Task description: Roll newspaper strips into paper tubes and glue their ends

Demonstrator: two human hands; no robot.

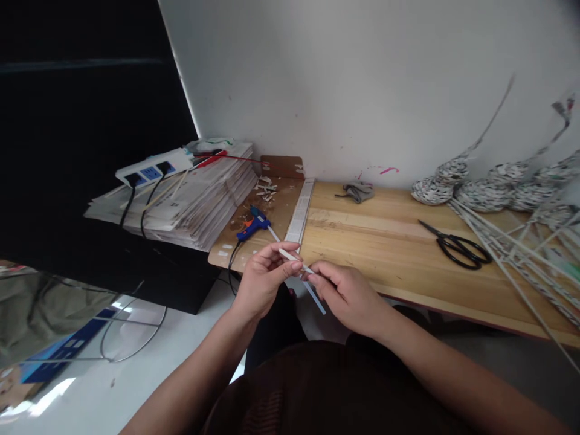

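Between my hands, just off the table's front edge, is a short thin white rolled-paper stick (290, 256). My left hand (267, 275) pinches it between thumb and fingers near one end. The other end is gripped by the fingertips of my right hand (342, 293). Behind and below them runs a long translucent glue stick (316, 298), which comes out of the back of a blue glue gun (254, 225). The gun lies on a brown board (281, 196) to the left; part of the glue stick is hidden by my hands.
Left of the board stands a tall stack of newspaper (203, 205) with a power strip (154, 166) on top. Black-handled scissors (457, 246) lie on the wooden table (362, 235). Several woven paper shapes (483, 194) and long paper sticks (512, 272) are at right. A grey cloth (359, 192) lies by the wall.
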